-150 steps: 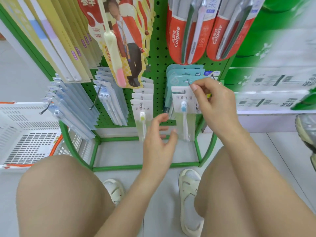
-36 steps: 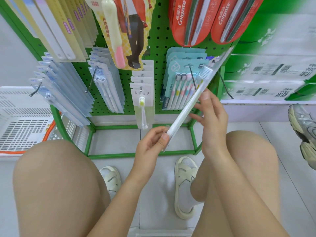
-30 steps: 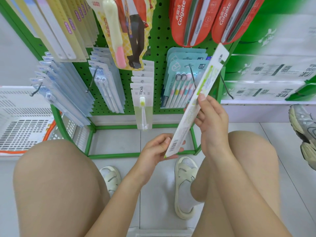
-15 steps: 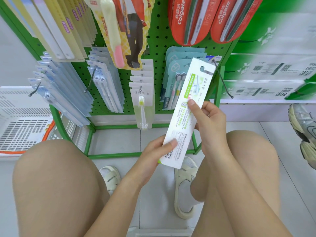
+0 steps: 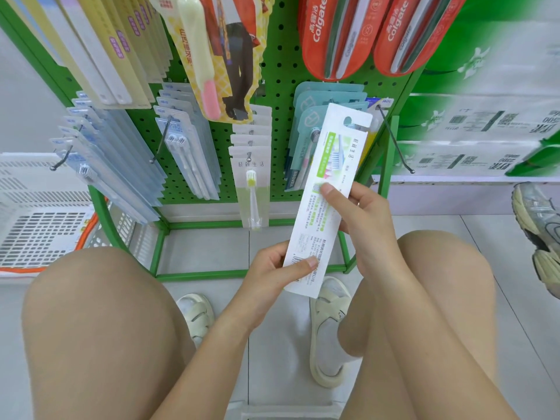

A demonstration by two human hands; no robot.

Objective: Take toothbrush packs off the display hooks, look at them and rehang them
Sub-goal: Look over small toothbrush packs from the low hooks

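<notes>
Inspection step was in hand: the toothbrush pack [image 5: 325,204], printed back up, was off the rack. Left hand [image 5: 274,272] pinched its lower end, right hand [image 5: 363,219] gripped mid-length. Rehanging would require aligning its hang slot with the bare hook [image 5: 395,142].

The toothbrush pack [image 5: 325,207] between both hands is white with lime green bands and tiny grey print. Behind it, a bright green pegboard [image 5: 281,71] dotted with holes. Up above the hands: red Colgate packs [image 5: 330,34] with white lettering. Off to the left, a white slotted basket [image 5: 36,213] with an orange rim.
</notes>
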